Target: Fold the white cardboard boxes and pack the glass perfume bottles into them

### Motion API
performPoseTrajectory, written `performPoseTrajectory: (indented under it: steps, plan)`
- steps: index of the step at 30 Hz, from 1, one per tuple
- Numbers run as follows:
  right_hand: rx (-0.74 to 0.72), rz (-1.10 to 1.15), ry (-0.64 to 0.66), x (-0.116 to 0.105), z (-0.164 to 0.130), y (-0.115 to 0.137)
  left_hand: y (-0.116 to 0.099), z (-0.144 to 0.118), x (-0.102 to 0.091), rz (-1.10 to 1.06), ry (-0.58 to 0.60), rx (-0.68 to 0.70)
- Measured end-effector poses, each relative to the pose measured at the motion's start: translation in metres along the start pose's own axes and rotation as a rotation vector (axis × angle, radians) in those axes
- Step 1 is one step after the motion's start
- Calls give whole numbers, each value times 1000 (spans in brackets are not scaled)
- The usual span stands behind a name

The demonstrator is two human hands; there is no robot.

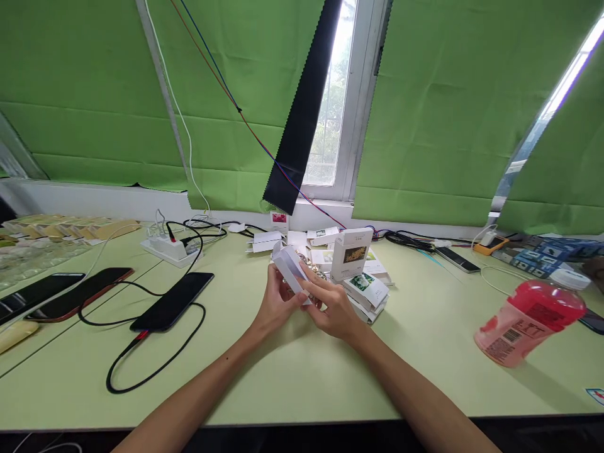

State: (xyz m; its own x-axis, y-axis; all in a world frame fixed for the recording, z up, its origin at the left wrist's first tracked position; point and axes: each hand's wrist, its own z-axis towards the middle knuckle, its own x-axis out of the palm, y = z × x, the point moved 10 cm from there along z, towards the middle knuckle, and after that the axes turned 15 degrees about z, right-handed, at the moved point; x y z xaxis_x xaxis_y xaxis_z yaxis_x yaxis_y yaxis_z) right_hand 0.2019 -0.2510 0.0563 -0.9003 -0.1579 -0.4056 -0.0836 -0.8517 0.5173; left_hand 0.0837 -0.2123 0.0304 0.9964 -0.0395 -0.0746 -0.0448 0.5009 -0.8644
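Both my hands meet over the middle of the table around one small white cardboard box (289, 269), tilted with its top end toward the window. My left hand (274, 301) wraps the box from the left, thumb along its near side. Fingers of my right hand (333, 307) press on its right side. What lies inside the box is hidden. Just beyond my right hand a white box with a yellow plant picture (352, 255) stands upright. Beside it a box with a green and white picture (365, 286) lies on other boxes. Small shiny round things (321, 272) show behind my fingers.
A phone on a black cable (174, 302) and a white power strip (172, 248) are at left, with more phones beyond. A pink drink bottle (528, 321) stands at right. Loose cables (410, 240) run along the back, near another phone (457, 258).
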Motion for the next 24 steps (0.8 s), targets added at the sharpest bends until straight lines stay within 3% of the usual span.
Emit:
performPoseTrajectory:
  steps: [7,24]
  plan:
    - [-19,-13,-6,2,0,3,-8,-2,0,17,-34,-52]
    - [-68,22,-90,-1,-4,5,-5,-1,3,8,10,-122]
